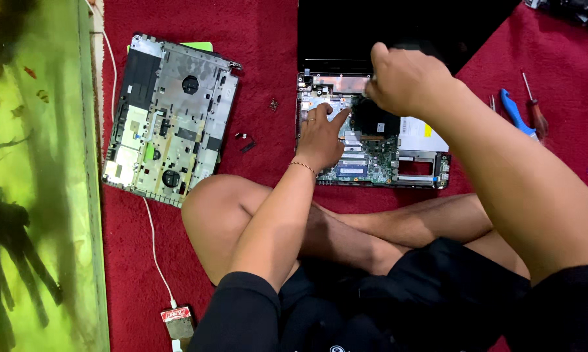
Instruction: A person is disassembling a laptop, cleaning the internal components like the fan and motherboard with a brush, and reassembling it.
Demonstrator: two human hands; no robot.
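The right hand (404, 78) is hovering over the upper middle of the opened laptop base (372, 133), hiding whatever its curled fingers are pinching, so I cannot tell what they grip. The laptop's screen is fading into darkness above. The left hand (321, 138) is resting flat on the circuit board (365, 160), fingers spread, forefinger pointing toward the black fan. The removed bottom cover (170, 117) is lying well apart on the red carpet (268, 52), screwdrivers (525, 114) lying to the right

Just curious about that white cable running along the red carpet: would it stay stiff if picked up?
Probably floppy: the white cable lies in loose curves across the red carpet. It looks thin, so likely light. The small adapter block at its end would probably dangle.
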